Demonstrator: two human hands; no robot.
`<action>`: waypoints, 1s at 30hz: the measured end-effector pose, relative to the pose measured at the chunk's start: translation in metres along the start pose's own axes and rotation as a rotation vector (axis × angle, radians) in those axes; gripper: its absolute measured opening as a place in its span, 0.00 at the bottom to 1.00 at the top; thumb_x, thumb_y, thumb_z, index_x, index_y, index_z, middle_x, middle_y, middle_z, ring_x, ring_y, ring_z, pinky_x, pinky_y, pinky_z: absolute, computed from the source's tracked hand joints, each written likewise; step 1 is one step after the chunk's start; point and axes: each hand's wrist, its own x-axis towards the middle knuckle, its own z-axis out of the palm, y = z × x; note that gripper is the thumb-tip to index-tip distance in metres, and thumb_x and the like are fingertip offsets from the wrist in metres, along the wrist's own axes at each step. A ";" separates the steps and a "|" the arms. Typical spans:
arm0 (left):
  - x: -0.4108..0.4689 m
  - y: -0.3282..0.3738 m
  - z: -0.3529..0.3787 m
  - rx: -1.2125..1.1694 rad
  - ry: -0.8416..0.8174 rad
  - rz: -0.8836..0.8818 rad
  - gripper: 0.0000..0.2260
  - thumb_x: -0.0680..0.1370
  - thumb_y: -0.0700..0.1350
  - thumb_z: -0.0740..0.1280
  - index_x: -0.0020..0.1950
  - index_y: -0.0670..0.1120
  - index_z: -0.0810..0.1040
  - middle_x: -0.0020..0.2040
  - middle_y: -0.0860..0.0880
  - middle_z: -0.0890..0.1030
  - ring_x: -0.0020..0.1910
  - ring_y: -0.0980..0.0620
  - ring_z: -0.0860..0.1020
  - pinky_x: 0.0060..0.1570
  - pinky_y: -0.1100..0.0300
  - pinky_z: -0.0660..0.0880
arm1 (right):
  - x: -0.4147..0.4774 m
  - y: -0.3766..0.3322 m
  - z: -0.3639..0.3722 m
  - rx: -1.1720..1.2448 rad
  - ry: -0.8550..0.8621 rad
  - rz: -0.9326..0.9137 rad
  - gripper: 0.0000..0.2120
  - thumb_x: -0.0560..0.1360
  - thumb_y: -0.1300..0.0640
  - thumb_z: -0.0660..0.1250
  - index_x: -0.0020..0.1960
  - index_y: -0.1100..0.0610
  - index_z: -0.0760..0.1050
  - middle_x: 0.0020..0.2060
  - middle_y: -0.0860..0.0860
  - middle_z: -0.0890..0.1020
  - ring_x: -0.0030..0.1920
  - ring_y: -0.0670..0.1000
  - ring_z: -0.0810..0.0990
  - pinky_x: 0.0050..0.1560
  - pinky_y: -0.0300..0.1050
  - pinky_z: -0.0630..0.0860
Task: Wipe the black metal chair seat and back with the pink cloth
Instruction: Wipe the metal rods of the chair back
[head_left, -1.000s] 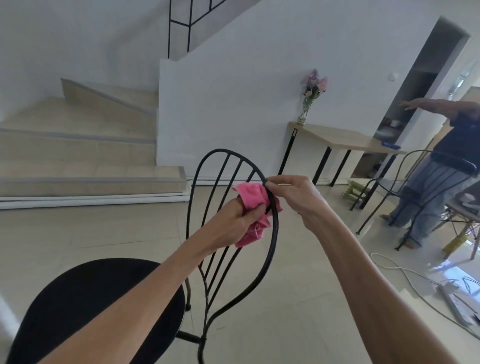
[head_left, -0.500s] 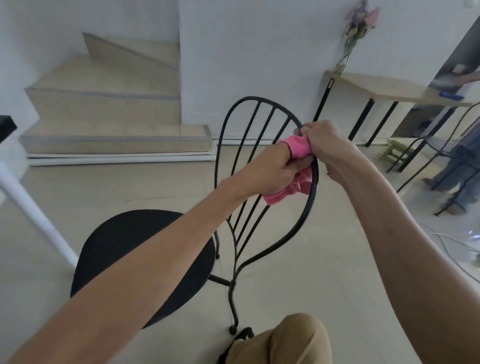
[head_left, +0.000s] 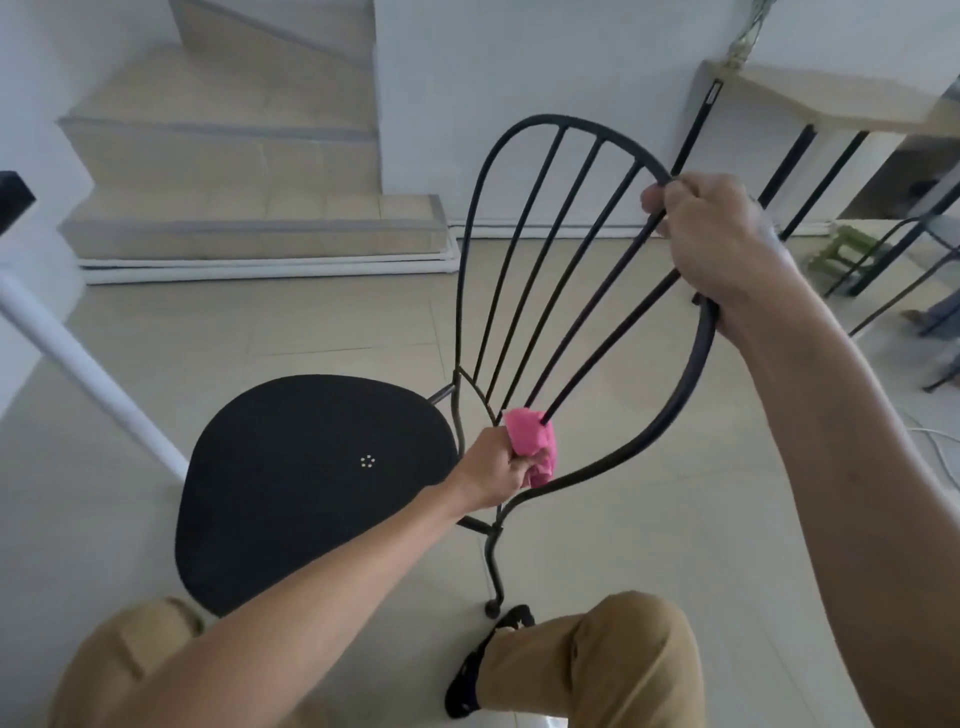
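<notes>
Your pink cloth (head_left: 530, 441) sat bunched at the foot of the chair back (head_left: 691, 374), where the rightmost rod ran into it, just beside the rear edge of the black seat (head_left: 291, 478). Your left hand (head_left: 498, 467) gripped the cloth with its fingers curled tight. Your right hand (head_left: 722, 244) was closed round the upper right curve of the back's hoop. Five thin rods fanned inside that one hoop, and the gaps between them narrowed to almost nothing at the cloth.

Open tiled floor (head_left: 311, 322) lay behind and to the right of the chair. One slanted white pole (head_left: 93, 374) stood near the seat's left edge. Steps (head_left: 234, 156) rose by the far wall. One wooden table (head_left: 810, 98) on black legs stood behind your right hand. One more chair (head_left: 883, 249) showed at the right edge.
</notes>
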 end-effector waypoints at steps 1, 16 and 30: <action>0.000 -0.016 0.003 0.039 -0.038 -0.015 0.06 0.81 0.36 0.64 0.48 0.42 0.80 0.37 0.49 0.83 0.37 0.56 0.84 0.43 0.54 0.82 | 0.000 0.002 0.000 0.012 0.002 -0.008 0.17 0.85 0.54 0.51 0.61 0.53 0.78 0.56 0.48 0.78 0.55 0.48 0.77 0.39 0.37 0.68; -0.007 -0.058 0.020 -0.078 0.178 -0.057 0.03 0.80 0.41 0.69 0.52 0.46 0.82 0.49 0.51 0.86 0.45 0.57 0.85 0.47 0.59 0.83 | 0.008 0.012 0.005 0.095 0.022 0.032 0.17 0.76 0.46 0.54 0.46 0.46 0.82 0.55 0.44 0.83 0.56 0.50 0.81 0.59 0.57 0.76; 0.008 -0.062 0.018 0.211 0.150 0.003 0.02 0.76 0.47 0.72 0.47 0.51 0.80 0.37 0.51 0.85 0.35 0.53 0.84 0.39 0.50 0.83 | -0.007 0.002 0.005 0.121 0.026 0.070 0.17 0.76 0.47 0.54 0.46 0.47 0.82 0.54 0.46 0.84 0.55 0.49 0.82 0.48 0.50 0.74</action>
